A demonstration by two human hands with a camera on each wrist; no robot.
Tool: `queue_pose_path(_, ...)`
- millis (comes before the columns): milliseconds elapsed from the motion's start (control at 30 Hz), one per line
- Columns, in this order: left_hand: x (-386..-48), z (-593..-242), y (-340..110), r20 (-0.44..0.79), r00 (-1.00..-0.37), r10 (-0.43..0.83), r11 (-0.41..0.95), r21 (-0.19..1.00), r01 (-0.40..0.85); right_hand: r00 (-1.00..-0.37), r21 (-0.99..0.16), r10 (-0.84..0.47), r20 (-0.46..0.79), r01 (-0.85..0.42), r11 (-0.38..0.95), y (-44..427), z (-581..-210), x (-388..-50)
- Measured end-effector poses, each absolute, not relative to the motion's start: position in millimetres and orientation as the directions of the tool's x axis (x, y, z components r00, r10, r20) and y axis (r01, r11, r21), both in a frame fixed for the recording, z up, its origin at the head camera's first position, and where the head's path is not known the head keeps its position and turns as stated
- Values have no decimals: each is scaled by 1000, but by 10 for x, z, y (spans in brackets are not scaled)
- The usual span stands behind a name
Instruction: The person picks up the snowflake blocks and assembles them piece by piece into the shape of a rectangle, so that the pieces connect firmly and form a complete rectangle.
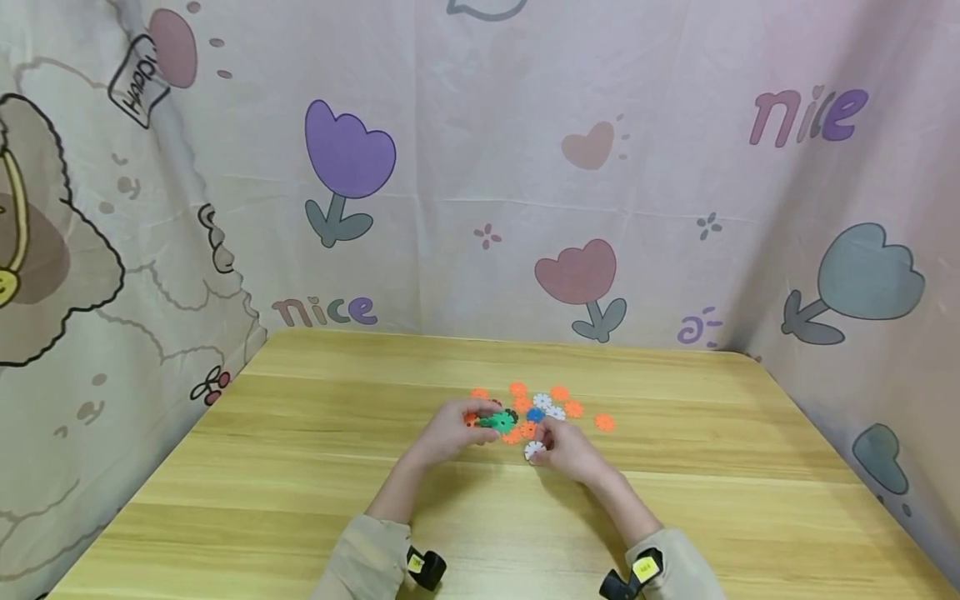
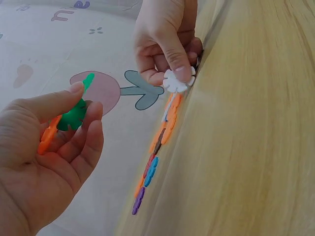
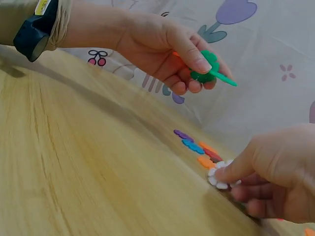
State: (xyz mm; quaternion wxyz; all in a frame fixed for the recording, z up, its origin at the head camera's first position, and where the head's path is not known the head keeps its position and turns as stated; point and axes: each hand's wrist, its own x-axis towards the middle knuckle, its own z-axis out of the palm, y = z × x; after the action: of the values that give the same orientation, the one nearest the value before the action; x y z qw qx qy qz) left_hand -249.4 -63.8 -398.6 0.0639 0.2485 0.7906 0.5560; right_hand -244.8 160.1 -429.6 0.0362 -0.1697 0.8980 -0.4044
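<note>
My left hand [image 1: 452,431] holds a small joined set of notched plastic discs between thumb and fingers, raised over the table. A green disc [image 2: 73,117] faces out, with another green piece [image 2: 88,81] set crosswise into it and an orange piece [image 2: 47,135] at its other side. Just to the right, my right hand [image 1: 572,452] pinches a white notched disc [image 3: 219,177] between thumb and fingers, low by the tabletop. In the head view that white disc [image 1: 533,451] stands at the near side of the loose pieces. The right fingertips behind it are partly hidden.
Loose orange discs [image 1: 573,408], white discs [image 1: 542,402] and a blue disc [image 1: 536,414] lie about the hands. Purple [image 3: 183,135] and light blue [image 3: 193,146] discs show in the right wrist view. A printed curtain [image 1: 465,275] hangs behind the wooden table [image 1: 300,467].
</note>
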Motion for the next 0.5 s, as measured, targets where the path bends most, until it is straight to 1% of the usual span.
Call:
queue_pose_path(100, -2493, -3984, -647, 169, -871, 461, 250, 917, 310, -941, -810, -330, 67, -245, 534, 1598, -4269, -2448)
queue_pose_path(267, -2496, -3975, -650, 170, -871, 462, 257, 913, 315, -962, -908, -252, 105, -196, 371, 1551, -4185, -2425)
queue_pose_path(367, -2463, -3926, -642, 174, -870, 461, 271, 906, 325, -967, -933, -215, 140, -201, 299, 1515, -4135, -2403)
queue_pose_path(400, -2429, -3879, -639, 173, -870, 462, 276, 904, 327, -968, -937, -206, 146, -202, 285, 1504, -4119, -2394)
queue_pose_path(500, -2421, -3880, -638, 181, -866, 465, 276, 900, 337, -961, -935, -204, 187, -238, 263, 1481, -4089, -2376)
